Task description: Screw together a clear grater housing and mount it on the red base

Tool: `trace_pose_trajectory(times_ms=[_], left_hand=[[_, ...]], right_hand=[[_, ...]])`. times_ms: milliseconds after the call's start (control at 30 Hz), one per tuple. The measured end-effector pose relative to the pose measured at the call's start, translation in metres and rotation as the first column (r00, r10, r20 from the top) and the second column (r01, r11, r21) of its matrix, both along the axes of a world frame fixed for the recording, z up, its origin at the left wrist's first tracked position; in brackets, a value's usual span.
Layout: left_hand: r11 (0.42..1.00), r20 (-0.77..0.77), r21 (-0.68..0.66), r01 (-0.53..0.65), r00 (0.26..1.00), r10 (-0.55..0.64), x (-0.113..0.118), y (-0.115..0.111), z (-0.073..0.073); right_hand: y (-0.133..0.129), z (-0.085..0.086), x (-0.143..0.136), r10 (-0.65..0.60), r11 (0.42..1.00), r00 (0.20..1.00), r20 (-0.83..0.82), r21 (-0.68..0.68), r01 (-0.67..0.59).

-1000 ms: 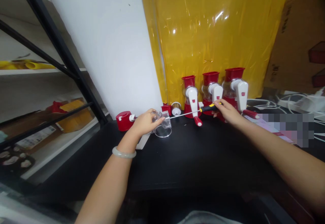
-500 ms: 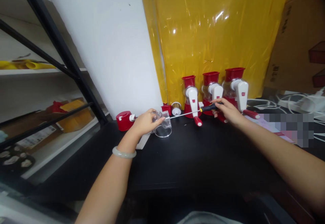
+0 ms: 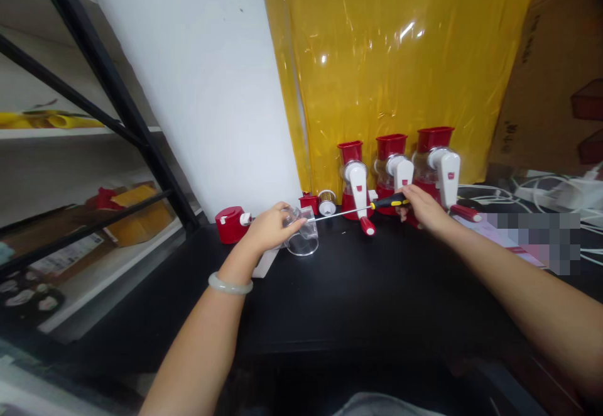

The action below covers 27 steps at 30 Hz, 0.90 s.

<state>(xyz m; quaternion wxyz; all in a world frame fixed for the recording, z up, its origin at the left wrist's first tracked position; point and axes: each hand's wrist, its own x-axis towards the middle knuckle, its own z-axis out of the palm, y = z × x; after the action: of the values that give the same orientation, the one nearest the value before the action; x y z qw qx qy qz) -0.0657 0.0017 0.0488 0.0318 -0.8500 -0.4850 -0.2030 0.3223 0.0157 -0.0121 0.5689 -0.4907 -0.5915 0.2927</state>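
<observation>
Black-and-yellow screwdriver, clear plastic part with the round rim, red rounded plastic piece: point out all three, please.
Black-and-yellow screwdriver (image 3: 387, 202): head view, on its handle.
Clear plastic part (image 3: 309, 231): head view, on its see-through wall.
Red rounded plastic piece (image 3: 230, 227): head view, on its side.

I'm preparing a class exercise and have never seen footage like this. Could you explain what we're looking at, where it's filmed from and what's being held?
There is no machine arm here: these are a person's two bare hands, filmed by one camera worn on the head, looking forward and down. The left hand holds a clear plastic housing at a black table. The right hand holds a screwdriver, its shaft pointing to the housing; the tip is too unclear to make out. Behind stand three crank-handled drum graters, red and white. A loose grater drum lies left of them, and a red round part sits beyond the left hand.
</observation>
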Motion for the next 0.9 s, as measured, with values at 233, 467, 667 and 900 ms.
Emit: trace_pose_trajectory(times_ms=[233,467,667,900], left_hand=[[1.0,-0.012,-0.003,-0.01,1.0,0.01,0.0,0.0,-0.001],[1.0,-0.003,-0.003,-0.005,1.0,0.005,0.0,0.0,0.0],[1.0,0.005,-0.005,-0.003,1.0,0.003,-0.001,0.001,-0.001],[1.0,-0.004,0.0,-0.005,1.0,0.005,-0.001,0.001,-0.001]], right_hand=[[-0.004,0.009,-0.007,0.0,0.999,0.985,-0.173,-0.048,-0.009],[-0.009,0.006,-0.006,-0.024,0.995,0.999,-0.031,-0.099,0.021],[-0.005,0.001,-0.002,-0.057,0.998,0.996,0.066,-0.024,0.059],[-0.002,0.002,-0.002,-0.081,0.996,0.993,0.09,-0.033,0.084]])
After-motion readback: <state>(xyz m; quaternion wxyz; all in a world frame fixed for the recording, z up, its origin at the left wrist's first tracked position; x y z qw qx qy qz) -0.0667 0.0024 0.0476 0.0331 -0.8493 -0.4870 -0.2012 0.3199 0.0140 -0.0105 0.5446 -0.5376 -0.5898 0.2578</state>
